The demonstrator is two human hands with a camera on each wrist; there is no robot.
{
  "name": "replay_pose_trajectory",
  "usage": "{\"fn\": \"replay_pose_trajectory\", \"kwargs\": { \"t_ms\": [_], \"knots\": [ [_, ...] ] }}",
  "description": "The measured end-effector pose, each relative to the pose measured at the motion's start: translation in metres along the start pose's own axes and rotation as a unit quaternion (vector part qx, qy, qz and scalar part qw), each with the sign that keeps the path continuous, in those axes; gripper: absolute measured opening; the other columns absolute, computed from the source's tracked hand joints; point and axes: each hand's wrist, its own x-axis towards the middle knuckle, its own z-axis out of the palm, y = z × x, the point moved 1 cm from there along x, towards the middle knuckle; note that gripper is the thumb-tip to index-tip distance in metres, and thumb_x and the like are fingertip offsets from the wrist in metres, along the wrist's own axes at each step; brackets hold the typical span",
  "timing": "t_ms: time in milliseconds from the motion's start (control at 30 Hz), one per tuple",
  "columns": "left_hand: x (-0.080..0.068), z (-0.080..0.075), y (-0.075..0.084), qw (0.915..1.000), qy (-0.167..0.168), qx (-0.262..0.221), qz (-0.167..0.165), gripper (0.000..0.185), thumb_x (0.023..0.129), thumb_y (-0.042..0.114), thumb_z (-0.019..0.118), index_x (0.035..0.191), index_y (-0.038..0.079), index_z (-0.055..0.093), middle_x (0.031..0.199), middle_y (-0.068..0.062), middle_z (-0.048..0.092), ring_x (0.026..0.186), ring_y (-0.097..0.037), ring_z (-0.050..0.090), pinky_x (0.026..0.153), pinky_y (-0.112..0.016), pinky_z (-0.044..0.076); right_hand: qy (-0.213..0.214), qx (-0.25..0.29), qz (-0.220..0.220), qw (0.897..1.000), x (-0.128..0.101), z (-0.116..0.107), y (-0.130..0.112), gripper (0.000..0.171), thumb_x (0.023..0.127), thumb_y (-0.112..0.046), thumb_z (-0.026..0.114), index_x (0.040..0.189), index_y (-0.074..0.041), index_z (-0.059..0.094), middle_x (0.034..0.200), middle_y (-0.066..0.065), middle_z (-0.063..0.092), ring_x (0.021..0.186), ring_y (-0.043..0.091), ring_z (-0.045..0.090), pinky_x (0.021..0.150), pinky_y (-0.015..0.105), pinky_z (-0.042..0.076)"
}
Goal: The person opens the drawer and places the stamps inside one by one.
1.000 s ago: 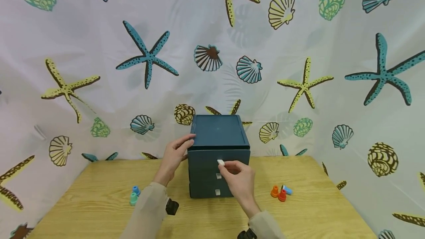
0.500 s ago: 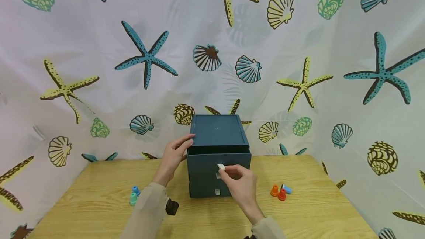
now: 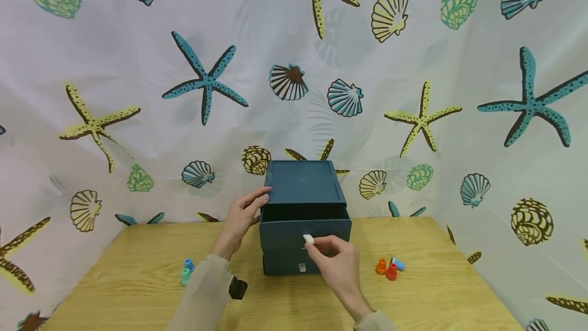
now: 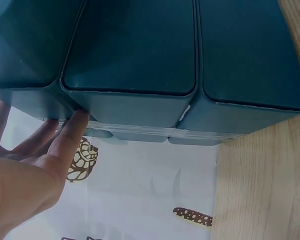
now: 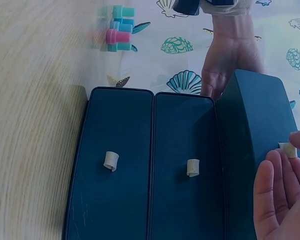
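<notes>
A dark blue drawer unit (image 3: 301, 183) stands on the table in the head view. Its top drawer (image 3: 282, 234) is pulled partway out, and the dark opening behind its front shows nothing inside. My right hand (image 3: 337, 264) pinches this drawer's white pull tab (image 5: 289, 149) between thumb and fingers. Two lower drawers stay closed, each with a curled white tab (image 5: 192, 167). My left hand (image 3: 239, 218) rests against the unit's left side near the top edge. In the left wrist view its fingers (image 4: 70, 137) are extended and touch the unit.
On the wooden table (image 3: 138, 290), a teal peg-like piece (image 3: 185, 276) and a blue one (image 3: 189, 265) stand at left. Orange (image 3: 381, 266) and red (image 3: 391, 272) pieces stand at right beside a blue one lying down (image 3: 398, 264). A shell-patterned curtain (image 3: 294, 126) hangs behind.
The top drawer has slid outward toward me, from barely ajar to partway open, with my right hand pulling its tab. My left hand has stayed at the unit's side.
</notes>
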Motion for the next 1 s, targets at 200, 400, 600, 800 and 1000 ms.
{"fn": "replay_pose_trajectory", "kwargs": {
  "t_ms": [200, 400, 600, 800, 1000],
  "knots": [
    [0.001, -0.002, -0.001, 0.9999, -0.01, -0.004, -0.011, 0.052, 0.094, 0.052, 0.059, 0.139, 0.027, 0.056, 0.154, 0.001, 0.04, 0.143, -0.026, 0.036, 0.11, -0.059, 0.036, -0.001, -0.017, 0.011, 1.0, -0.001, 0.0, 0.008, 0.009, 0.078, -0.009, 0.083, 0.084, -0.011, 0.077, 0.079, 0.006, 0.074, 0.063, 0.007, 0.063, 0.054, 0.021, 0.051],
    [0.0, -0.001, -0.002, 0.9998, -0.017, -0.004, -0.006, 0.052, 0.095, 0.051, 0.058, 0.14, 0.026, 0.055, 0.155, 0.0, 0.04, 0.144, -0.027, 0.035, 0.11, -0.059, 0.036, -0.001, -0.016, -0.011, 1.0, -0.002, -0.002, 0.027, 0.01, 0.077, -0.016, 0.085, 0.083, -0.018, 0.077, 0.077, 0.0, 0.073, 0.061, 0.008, 0.063, 0.051, 0.022, 0.049],
    [0.0, -0.001, -0.001, 0.9999, -0.013, -0.001, -0.009, 0.051, 0.095, 0.051, 0.058, 0.14, 0.027, 0.055, 0.154, 0.001, 0.041, 0.143, -0.027, 0.036, 0.11, -0.059, 0.037, -0.009, -0.006, -0.043, 0.999, -0.005, -0.005, 0.029, 0.01, 0.078, -0.022, 0.085, 0.083, -0.02, 0.077, 0.077, -0.003, 0.074, 0.061, 0.008, 0.064, 0.051, 0.024, 0.052],
    [0.0, -0.001, -0.001, 0.9999, -0.014, 0.006, -0.004, 0.051, 0.097, 0.05, 0.056, 0.141, 0.024, 0.054, 0.156, -0.002, 0.038, 0.144, -0.029, 0.034, 0.11, -0.06, 0.036, -0.014, -0.007, -0.051, 0.999, -0.008, -0.006, 0.029, 0.009, 0.078, -0.024, 0.084, 0.083, -0.023, 0.077, 0.076, -0.007, 0.073, 0.06, 0.009, 0.065, 0.052, 0.026, 0.054],
    [0.0, -0.002, -0.001, 0.9999, -0.015, 0.006, 0.001, 0.052, 0.096, 0.051, 0.056, 0.141, 0.025, 0.054, 0.154, -0.001, 0.04, 0.144, -0.027, 0.035, 0.109, -0.058, 0.038, -0.015, -0.006, -0.045, 0.999, -0.012, -0.008, 0.026, 0.01, 0.077, -0.023, 0.085, 0.083, -0.024, 0.077, 0.077, -0.008, 0.074, 0.063, 0.009, 0.066, 0.057, 0.026, 0.057]
  ]
}}
